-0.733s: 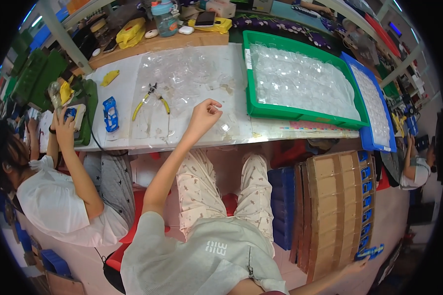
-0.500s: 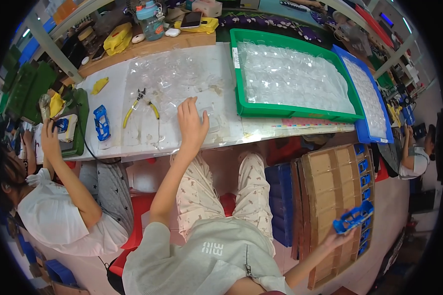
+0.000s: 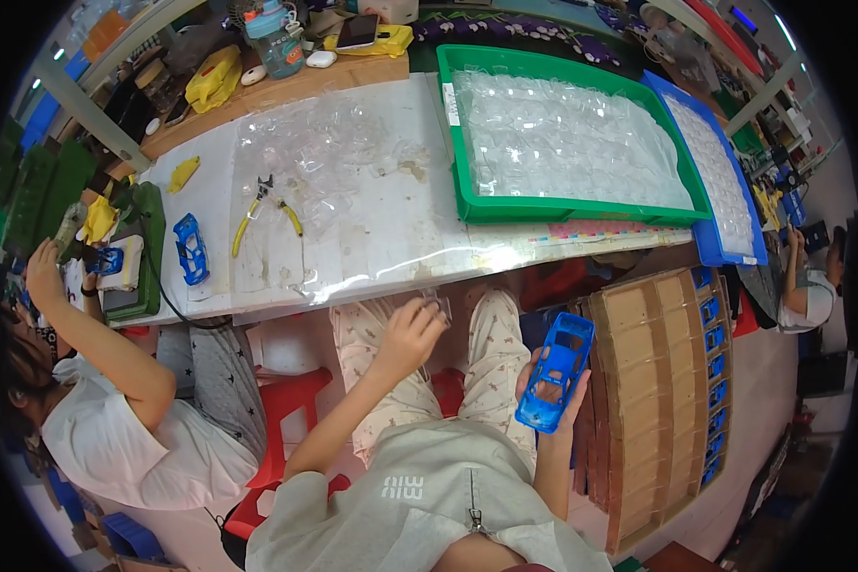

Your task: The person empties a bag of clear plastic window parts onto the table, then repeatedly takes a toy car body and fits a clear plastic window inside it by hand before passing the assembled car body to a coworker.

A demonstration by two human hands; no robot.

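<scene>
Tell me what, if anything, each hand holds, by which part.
Right hand: blue plastic car-shaped shell, by its long sides. Left hand: apparently a transparent piece; held part unclear.

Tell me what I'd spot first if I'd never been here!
Probably the blue car in the person's right hand. Next, the big green tray of clear pieces on the right of the white table. Then perhaps the yellow-handled pliers toward its left.

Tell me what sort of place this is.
Probably a small assembly workshop: the right hand holds a blue toy-car body, similar blue bodies sit in a sectioned brown tray, and a green bin of clear plastic pieces stands on the workbench.
</scene>
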